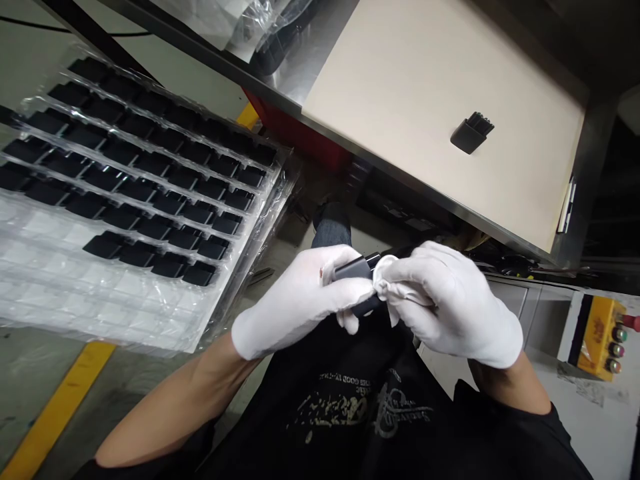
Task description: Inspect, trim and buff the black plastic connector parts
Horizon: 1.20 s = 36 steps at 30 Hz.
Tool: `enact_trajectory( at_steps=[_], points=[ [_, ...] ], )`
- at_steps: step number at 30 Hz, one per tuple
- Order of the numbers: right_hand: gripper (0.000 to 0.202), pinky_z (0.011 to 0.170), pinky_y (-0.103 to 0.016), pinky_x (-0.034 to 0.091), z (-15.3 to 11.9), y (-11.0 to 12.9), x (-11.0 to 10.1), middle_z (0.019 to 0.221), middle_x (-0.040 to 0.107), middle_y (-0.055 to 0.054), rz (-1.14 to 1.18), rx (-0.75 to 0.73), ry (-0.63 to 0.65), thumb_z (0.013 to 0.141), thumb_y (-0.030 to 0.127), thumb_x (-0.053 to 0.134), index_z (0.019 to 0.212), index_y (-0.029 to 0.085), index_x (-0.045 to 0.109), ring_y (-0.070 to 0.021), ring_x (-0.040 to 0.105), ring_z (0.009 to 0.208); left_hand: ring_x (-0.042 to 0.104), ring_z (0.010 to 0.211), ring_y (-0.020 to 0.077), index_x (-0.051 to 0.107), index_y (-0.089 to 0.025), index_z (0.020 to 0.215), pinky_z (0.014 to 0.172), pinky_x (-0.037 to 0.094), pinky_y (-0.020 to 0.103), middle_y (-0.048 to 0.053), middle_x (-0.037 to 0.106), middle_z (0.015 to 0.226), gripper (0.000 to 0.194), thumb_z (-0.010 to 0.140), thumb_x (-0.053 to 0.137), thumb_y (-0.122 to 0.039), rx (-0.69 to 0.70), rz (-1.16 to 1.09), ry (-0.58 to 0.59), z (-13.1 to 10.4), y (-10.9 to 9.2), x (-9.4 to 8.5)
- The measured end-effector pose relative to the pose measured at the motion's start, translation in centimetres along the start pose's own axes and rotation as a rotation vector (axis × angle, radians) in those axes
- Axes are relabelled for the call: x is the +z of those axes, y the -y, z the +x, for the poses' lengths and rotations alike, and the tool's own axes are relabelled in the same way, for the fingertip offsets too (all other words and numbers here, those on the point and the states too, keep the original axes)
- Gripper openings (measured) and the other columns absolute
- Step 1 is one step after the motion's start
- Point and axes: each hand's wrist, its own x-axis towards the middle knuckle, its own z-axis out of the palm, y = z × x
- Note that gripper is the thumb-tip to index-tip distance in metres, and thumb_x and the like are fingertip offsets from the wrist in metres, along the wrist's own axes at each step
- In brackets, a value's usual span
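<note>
My left hand, in a white glove, grips a small black plastic block in front of my chest. Slim black prongs stick out of its end, toward the right. A white cloth is pinched in my gloved right hand and pressed against that pronged end. The fingers and the cloth hide part of the block. Up on the beige board lies a similar black block with prongs, apart from both hands.
To the left, clear plastic trays hold rows of black blocks. Clear plastic wrapping lies at the bench's far left. A metal edge borders the board. At right is a yellow control box with several buttons.
</note>
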Motion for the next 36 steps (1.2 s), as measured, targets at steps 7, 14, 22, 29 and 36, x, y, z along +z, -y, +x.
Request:
enact_trajectory(
  at_steps=[7, 14, 22, 29, 36],
  points=[
    [0.009, 0.072, -0.033, 0.050, -0.1, -1.9, 0.9, 0.083, 0.076, -0.002, -0.182, 0.137, -0.110, 0.098, 0.019, 0.061, 0.099, 0.023, 0.070, -0.0177, 0.067, 0.067, 0.069, 0.055, 0.0147, 0.063, -0.015, 0.079, 0.054, 0.054, 0.022, 0.002, 0.072, 0.070, 0.015, 0.087, 0.071, -0.026, 0.011, -0.021, 0.061, -0.1, 0.4, -0.1],
    [0.017, 0.062, -0.031, 0.052, -1.9, -1.5, 1.0, 0.083, 0.075, 0.001, 0.176, 0.144, -0.268, 0.096, 0.018, 0.069, 0.111, 0.026, 0.069, -0.0157, 0.066, 0.064, 0.069, 0.054, 0.0139, 0.065, -0.015, 0.082, 0.052, 0.053, 0.020, 0.002, 0.074, 0.072, 0.014, 0.090, 0.071, -0.025, 0.036, -0.073, 0.072, 0.5, 0.6, -0.3],
    [0.007, 0.069, -0.030, 0.052, 0.1, -2.1, 1.6, 0.070, 0.071, 0.002, -0.079, 0.146, -0.198, 0.098, 0.021, 0.066, 0.098, 0.024, 0.073, -0.0142, 0.066, 0.064, 0.071, 0.055, 0.0160, 0.066, -0.015, 0.083, 0.055, 0.056, 0.023, 0.002, 0.074, 0.068, 0.018, 0.088, 0.076, -0.029, 0.051, -0.075, 0.099, 0.3, 1.2, -0.6],
    [0.010, 0.070, -0.030, 0.062, -2.0, -5.7, 2.6, 0.084, 0.079, 0.000, 0.292, 0.491, -0.402, 0.097, 0.028, 0.068, 0.102, 0.022, 0.074, -0.0147, 0.074, 0.067, 0.072, 0.061, 0.0158, 0.067, -0.014, 0.090, 0.060, 0.058, 0.025, 0.007, 0.079, 0.082, 0.025, 0.093, 0.076, -0.037, 0.135, -0.221, 0.093, 0.1, 1.5, -0.6],
    [0.020, 0.091, -0.034, 0.061, -3.1, -7.2, 4.2, 0.116, 0.081, -0.007, 0.246, 0.605, -0.209, 0.096, 0.025, 0.063, 0.112, 0.021, 0.074, -0.0209, 0.078, 0.103, 0.075, 0.069, 0.0191, 0.064, -0.015, 0.099, 0.066, 0.059, 0.029, 0.009, 0.080, 0.085, 0.030, 0.089, 0.080, -0.039, 0.196, -0.327, -0.023, 0.4, 1.7, -0.3]
  ],
)
